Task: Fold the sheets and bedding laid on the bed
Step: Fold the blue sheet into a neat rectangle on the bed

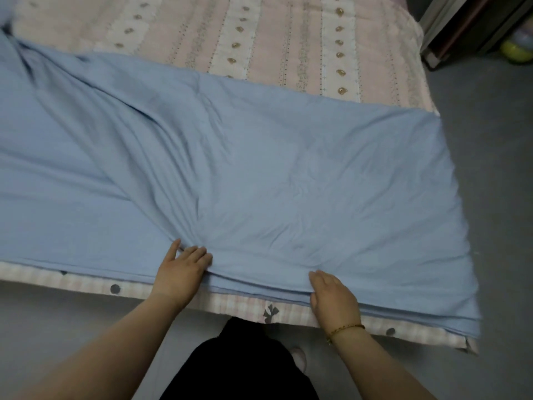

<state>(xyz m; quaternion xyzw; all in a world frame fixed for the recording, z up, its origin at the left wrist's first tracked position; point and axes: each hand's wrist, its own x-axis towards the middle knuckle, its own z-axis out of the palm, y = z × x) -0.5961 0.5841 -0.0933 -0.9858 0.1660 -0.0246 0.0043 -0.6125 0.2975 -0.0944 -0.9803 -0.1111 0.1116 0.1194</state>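
Item: blue sheet [259,168], spread across the near half of the bed [259,39]. Its right end overhangs the bed's corner; its left part is rumpled, with long creases running off toward the far left. Several stacked layers are seen along the near edge, so at least one fold is judged done.

Beneath it: pink checked bedding [236,306] is exposed as a strip along the near edge, and a striped, dotted cover lies over the far half of the bed.

Left hand [180,272]: set on the sheet's near edge, fingers curled into the cloth, which is bunched there with creases radiating from the grip.

Right hand [331,298]: placed at the same edge further right. The thumb is laid on top and the fingers are tucked out of sight under the upper layer, so the edge is judged to be grasped. A bracelet [344,330] is worn on the wrist.

Step in hand: the near edge is being taken up for a further fold.

Next move: all layers are to be lifted together and carried evenly across, the rumpled left part being smoothed first.
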